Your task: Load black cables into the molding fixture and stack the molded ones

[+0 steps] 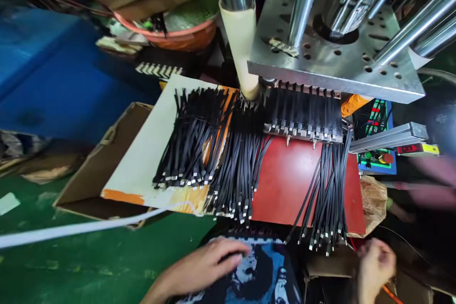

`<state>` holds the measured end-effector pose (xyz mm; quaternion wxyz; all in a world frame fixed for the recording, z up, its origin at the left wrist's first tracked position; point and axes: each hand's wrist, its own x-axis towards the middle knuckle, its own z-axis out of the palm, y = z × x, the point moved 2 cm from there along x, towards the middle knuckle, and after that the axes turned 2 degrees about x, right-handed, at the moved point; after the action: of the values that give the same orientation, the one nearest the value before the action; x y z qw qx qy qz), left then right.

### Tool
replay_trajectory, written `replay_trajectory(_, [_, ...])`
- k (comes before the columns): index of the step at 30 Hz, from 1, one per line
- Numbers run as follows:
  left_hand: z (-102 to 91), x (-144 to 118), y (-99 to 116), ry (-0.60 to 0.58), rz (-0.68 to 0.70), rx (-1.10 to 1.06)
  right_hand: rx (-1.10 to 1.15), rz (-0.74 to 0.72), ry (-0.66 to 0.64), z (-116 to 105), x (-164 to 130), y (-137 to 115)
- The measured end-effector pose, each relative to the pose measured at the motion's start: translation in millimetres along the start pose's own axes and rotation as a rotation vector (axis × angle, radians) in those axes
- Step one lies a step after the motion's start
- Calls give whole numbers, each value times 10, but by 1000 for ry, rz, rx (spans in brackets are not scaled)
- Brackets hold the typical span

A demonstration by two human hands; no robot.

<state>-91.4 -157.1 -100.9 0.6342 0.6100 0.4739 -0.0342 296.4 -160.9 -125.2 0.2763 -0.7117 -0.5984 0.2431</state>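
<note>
My left hand [213, 263] is held low at the centre, over patterned dark cloth, fingers stretched out and thumb apart, with nothing seen in it. At the lower right my right hand [377, 266] is curled closed and a little blurred; what its fingers hold, if anything, I cannot make out. It is nearest to a bundle of black cables [329, 194] with metal plug ends, which hangs over the front edge of a red board [285, 175]. Behind that board, a row of black cables [302, 109] sits in a metal fixture [302, 133] under a press.
Two more piles of black cables [192, 142] lie on a white board [142, 166] to the left. The steel press plate [331, 66] and its rods stand overhead. A cardboard box [103, 161] is at the left; a control box [381, 159] and another person's arm [431, 190] are at the right.
</note>
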Motion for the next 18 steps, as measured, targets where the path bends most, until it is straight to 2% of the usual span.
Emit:
replay_trajectory(1, [90, 114, -251, 135, -79, -102, 72, 83, 33, 122, -172, 103])
replay_trajectory(3, [210, 409, -636, 417, -144, -267, 146, 185, 83, 361, -365, 294])
replay_trajectory(4, [247, 551, -773, 523, -152, -326, 150, 208, 102, 464, -403, 387])
replay_trajectory(5, [275, 675, -873, 579, -145, -356, 147, 227, 124, 548, -418, 484])
replay_trajectory(8, [306, 872, -1031, 643, -89, -380, 157, 307, 209, 696, -416, 785])
replay_trajectory(11, [301, 862, -1107, 705, -34, -362, 178, 368, 266, 771, -441, 1026])
replay_trajectory(15, [292, 833, -1174, 790, 21, -326, 204, 415, 309, 888, -510, 1187])
replay_trajectory(18, [281, 890, -1176, 840, 57, -291, 230, 404, 268, 956, -518, 1219])
